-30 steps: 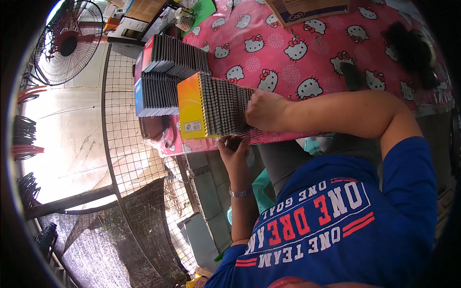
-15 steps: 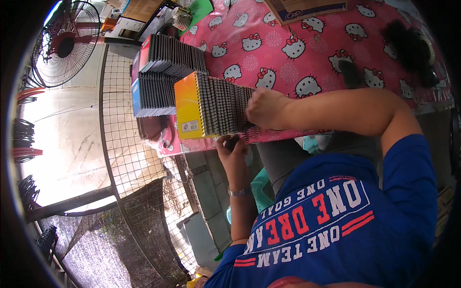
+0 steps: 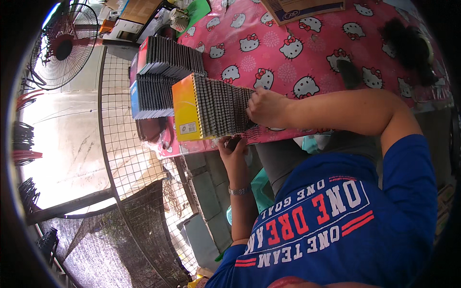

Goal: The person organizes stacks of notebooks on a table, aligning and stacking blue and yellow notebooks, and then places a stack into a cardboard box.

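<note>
spiral notebooks point(image 3: 206, 108) are being kept in a face-to-face row near the edge of the pink tablecloth point(image 3: 269, 57), a yellow cover point(image 3: 186, 108) being shown at the row's left end. the right end is being worked at by the right hand point(image 3: 269, 106): its fingers are being kept curled against the wire spines point(image 3: 225, 105), but whether a wire or a notebook is being gripped cannot be told. the left hand point(image 3: 233, 150) is being held just below the row's lower edge, thumb and finger parted around something dark; whether this is being gripped cannot be told either.

step, as judged: the wire bindings are being handled at the right end. next move, as judged: a steadying of the row is being called for while the spine under the right hand is being dealt with. a blue-covered row point(image 3: 153, 93) and a red-covered row point(image 3: 175, 55) are being left untouched.

against the frame half a second earlier: the whole view is being shifted slightly leftward, fan point(image 3: 62, 48) included, so head motion is being suspected. little change in either hand is being noted.
</note>
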The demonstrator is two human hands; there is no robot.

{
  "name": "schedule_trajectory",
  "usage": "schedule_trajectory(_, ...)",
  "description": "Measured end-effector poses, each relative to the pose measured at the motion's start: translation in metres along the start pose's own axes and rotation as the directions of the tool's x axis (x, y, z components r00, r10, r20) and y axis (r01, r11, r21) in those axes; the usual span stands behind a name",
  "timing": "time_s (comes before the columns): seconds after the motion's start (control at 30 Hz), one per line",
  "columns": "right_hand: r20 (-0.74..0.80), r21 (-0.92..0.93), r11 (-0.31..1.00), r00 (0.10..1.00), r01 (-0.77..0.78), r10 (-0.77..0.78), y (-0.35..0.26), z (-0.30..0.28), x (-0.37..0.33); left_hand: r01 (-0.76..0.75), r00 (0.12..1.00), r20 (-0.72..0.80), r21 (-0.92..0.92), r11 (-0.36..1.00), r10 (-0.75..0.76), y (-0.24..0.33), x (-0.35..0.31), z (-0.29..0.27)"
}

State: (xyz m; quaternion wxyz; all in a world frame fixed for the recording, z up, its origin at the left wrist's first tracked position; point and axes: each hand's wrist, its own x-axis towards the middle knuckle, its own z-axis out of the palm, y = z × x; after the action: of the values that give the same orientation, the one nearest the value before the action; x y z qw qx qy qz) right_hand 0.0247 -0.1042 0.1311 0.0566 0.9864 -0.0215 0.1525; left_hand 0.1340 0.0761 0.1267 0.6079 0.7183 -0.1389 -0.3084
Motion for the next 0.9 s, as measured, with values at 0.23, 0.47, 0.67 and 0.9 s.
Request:
schedule_trajectory(0.23,0.209,0.138,0.99,0.977,0.008,-0.037,-0.007,-0.007,0.012,-0.205,0.978,0.003,0.232,0.951,0.21,-0.027,0.014,-0.009)
schedule_trajectory(0.47,-0.02,0.009,1.0,1.0,-0.021,0.021,-0.001,0.016,-0.003,-0.065,0.998,-0.007,0.098,0.993,0.066,-0.02,0.009,-0.001)
schedule_trajectory(0.67,0.069,0.017,1.0,0.998,-0.007,0.006,-0.01,0.01,0.007,-0.092,0.996,0.027,0.064,0.994,0.091,-0.023,0.01,-0.004)
schedule_trajectory(0.9,0.146,0.135,0.988,0.987,-0.079,0.059,0.002,0.021,-0.003,-0.027,0.999,-0.021,0.007,1.0,0.027,-0.023,0.007,-0.003)
